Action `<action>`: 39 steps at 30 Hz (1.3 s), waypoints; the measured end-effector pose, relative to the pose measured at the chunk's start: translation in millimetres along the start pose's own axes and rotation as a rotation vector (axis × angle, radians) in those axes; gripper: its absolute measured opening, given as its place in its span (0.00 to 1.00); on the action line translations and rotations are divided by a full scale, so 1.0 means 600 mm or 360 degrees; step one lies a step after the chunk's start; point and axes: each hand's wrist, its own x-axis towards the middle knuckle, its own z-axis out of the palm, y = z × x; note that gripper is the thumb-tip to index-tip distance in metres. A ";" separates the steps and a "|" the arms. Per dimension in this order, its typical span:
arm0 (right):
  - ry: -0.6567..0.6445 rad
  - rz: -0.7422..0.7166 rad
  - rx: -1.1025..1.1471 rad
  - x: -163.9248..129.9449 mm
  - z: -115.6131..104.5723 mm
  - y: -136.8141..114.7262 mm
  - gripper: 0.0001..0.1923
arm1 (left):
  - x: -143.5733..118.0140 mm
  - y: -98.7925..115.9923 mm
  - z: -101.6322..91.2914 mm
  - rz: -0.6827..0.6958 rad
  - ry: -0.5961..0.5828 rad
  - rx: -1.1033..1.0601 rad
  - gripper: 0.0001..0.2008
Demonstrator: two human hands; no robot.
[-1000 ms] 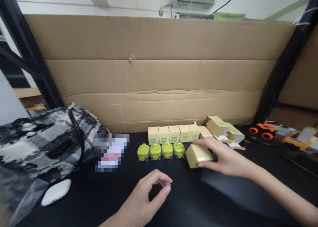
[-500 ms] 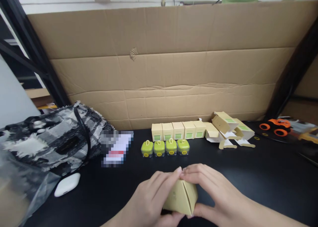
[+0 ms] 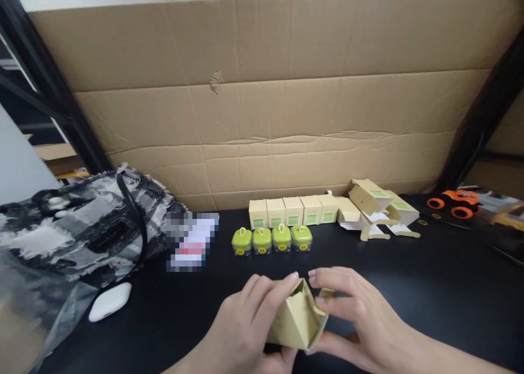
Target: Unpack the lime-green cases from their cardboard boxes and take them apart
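Small tan cardboard box, gripped between left hand and right hand above black bench, top flap now pulled open.

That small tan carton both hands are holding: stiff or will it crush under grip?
The small carton is probably light, thin card; its open top flap suggests the walls flex. Both the left hand and right hand pinch it, so a firm squeeze likely dents it.

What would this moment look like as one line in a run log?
left hand: holds small box | right hand: on box, top flap open | behind: four green cases, row of boxes
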 end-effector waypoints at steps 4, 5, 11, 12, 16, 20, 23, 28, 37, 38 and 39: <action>-0.0086 -0.0060 0.0348 -0.002 -0.009 -0.004 0.14 | 0.005 -0.004 -0.007 -0.0184 -0.0108 -0.0026 0.36; -0.0120 -0.0040 0.0466 -0.001 -0.013 -0.006 0.13 | 0.005 -0.005 -0.008 -0.0199 -0.0121 -0.0075 0.35; -0.0337 0.0245 0.0679 0.021 -0.028 -0.004 0.05 | 0.006 -0.012 -0.010 0.0043 -0.0030 -0.0277 0.33; -0.0386 0.0190 0.0672 0.025 -0.029 -0.002 0.05 | 0.006 -0.012 -0.010 0.0046 -0.0053 -0.0297 0.33; -0.0493 0.0111 0.0437 0.024 -0.029 0.003 0.09 | 0.008 -0.011 -0.013 0.0007 -0.0129 -0.0314 0.33; -0.0504 0.0277 0.0173 0.010 -0.021 0.007 0.10 | 0.007 -0.009 -0.010 0.0069 -0.0172 -0.0196 0.32; -0.0549 0.0404 0.0196 0.005 -0.011 0.006 0.08 | 0.004 -0.009 -0.006 0.0141 -0.0222 -0.0145 0.31; -0.0406 0.0520 0.0468 0.002 0.001 -0.001 0.06 | 0.000 -0.013 -0.005 0.0207 -0.0092 -0.0178 0.33; 0.0170 0.1165 0.0528 0.007 -0.015 0.057 0.12 | 0.000 -0.019 -0.003 -0.0162 -0.0007 -0.0267 0.31; 0.0194 0.1183 0.0422 0.007 -0.017 0.075 0.12 | -0.001 -0.020 -0.001 -0.0189 0.0004 -0.0273 0.31; 0.0202 0.1191 0.0343 0.005 -0.019 0.094 0.13 | -0.003 -0.021 0.000 -0.0202 0.0014 -0.0287 0.31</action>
